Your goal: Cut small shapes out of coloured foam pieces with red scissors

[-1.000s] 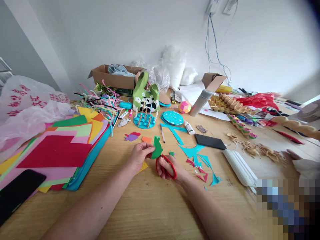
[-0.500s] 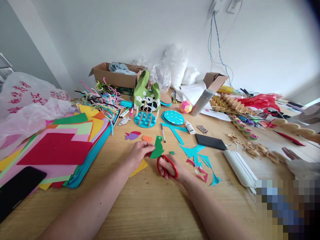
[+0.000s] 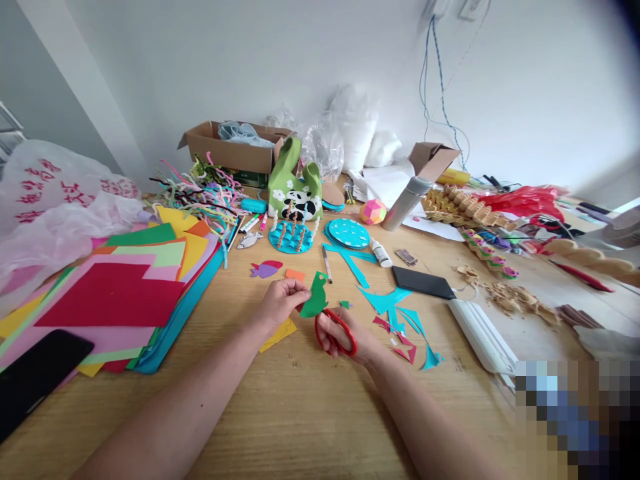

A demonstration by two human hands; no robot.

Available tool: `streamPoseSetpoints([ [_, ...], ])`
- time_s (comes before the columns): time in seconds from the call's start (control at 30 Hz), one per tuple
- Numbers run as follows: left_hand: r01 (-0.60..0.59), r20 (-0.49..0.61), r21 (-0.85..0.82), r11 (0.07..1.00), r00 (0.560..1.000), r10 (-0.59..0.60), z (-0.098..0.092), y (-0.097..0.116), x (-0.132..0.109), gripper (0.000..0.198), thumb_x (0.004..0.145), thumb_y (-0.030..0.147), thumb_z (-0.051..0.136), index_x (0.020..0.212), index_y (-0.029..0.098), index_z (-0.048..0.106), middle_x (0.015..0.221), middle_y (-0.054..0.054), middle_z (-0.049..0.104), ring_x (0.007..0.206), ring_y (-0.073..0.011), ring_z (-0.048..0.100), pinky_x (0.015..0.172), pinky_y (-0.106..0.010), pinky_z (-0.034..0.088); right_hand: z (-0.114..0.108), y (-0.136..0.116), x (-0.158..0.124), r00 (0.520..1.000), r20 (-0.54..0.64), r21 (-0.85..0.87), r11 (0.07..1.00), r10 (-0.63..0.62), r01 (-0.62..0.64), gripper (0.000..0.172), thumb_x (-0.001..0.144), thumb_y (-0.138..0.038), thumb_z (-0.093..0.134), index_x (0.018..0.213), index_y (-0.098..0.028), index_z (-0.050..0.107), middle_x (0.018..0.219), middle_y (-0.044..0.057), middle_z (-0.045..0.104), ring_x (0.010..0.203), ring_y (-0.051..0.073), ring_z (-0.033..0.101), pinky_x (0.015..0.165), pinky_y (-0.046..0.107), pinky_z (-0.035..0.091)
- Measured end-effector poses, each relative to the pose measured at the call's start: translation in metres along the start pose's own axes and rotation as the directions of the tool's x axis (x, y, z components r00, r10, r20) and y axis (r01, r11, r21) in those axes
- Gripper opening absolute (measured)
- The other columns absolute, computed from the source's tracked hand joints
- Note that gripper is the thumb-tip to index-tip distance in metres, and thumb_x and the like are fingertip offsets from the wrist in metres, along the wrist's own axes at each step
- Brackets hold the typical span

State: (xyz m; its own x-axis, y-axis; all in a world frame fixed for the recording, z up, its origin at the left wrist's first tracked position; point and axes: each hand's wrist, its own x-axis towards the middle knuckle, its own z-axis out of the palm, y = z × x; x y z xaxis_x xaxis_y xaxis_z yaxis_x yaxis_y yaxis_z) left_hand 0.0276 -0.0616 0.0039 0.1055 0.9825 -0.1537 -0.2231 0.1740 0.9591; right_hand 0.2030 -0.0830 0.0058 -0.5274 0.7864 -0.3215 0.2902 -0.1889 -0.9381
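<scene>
Between the thumb and fingers of my left hand (image 3: 284,303) is a small green felt-like piece (image 3: 315,297) with a curved outline. My right hand (image 3: 345,337) grips red-handled scissors (image 3: 354,341) by their loops. Their blades reach the lower right edge of the green piece and are mostly hidden by it. A yellow piece (image 3: 278,336) lies beneath my left wrist, and an orange scrap (image 3: 295,275) sits just beyond the hand. Farther off rests a purple and red fish cutout (image 3: 267,269). A tiny green scrap (image 3: 345,304) lies beyond the scissors.
Coloured sheets (image 3: 110,293) are stacked at the left with a black phone (image 3: 45,373) over them. Blue offcuts (image 3: 385,303) and red offcuts (image 3: 405,347) lie at the right, near a white power strip (image 3: 483,337). A green panda bag (image 3: 295,187) stands behind.
The green piece is turned slightly between my fingers at the scissors. Both hands stay in nearly the same place, and the whole view shifts a little.
</scene>
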Motion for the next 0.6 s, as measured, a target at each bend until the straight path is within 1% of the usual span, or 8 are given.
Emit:
streamPoseSetpoints([
  [0.2,-0.018,-0.004,-0.008,1.000,1.000,0.018,0.0026,0.0009,-0.0007,0.018,0.059,0.030,0.075,0.062,0.017,0.064,0.057,0.000,0.059,0.054,-0.0113,0.050,0.054,-0.026,0.038,-0.0001,0.0043,0.0015,0.999,0.007,0.027,0.999,-0.044,0.044,0.066,0.080,-0.081,0.045,0.062,-0.018,0.051,0.050,-0.001,0.053,0.036,0.007,0.044,0.037,0.020,0.030],
  [0.43,-0.058,-0.020,-0.008,0.998,0.998,0.057,0.0056,0.0003,-0.0023,0.013,0.060,0.027,0.073,0.061,0.017,0.064,0.056,0.000,0.059,0.054,-0.0119,0.051,0.055,-0.026,0.039,0.0026,0.0013,0.0001,1.000,-0.012,0.061,0.998,-0.008,0.009,0.068,0.082,-0.081,0.042,0.061,-0.018,0.051,0.050,-0.001,0.053,0.036,0.006,0.043,0.038,0.020,0.031],
  [0.6,-0.058,-0.014,-0.011,0.998,0.998,0.058,0.0064,0.0007,-0.0034,0.012,0.061,0.026,0.073,0.061,0.017,0.065,0.056,0.000,0.059,0.054,-0.0121,0.052,0.055,-0.026,0.039,0.0033,-0.0005,-0.0005,1.000,-0.014,0.055,0.998,-0.014,0.015,0.069,0.081,-0.082,0.041,0.060,-0.018,0.051,0.048,-0.002,0.052,0.036,0.007,0.042,0.039,0.020,0.031],
])
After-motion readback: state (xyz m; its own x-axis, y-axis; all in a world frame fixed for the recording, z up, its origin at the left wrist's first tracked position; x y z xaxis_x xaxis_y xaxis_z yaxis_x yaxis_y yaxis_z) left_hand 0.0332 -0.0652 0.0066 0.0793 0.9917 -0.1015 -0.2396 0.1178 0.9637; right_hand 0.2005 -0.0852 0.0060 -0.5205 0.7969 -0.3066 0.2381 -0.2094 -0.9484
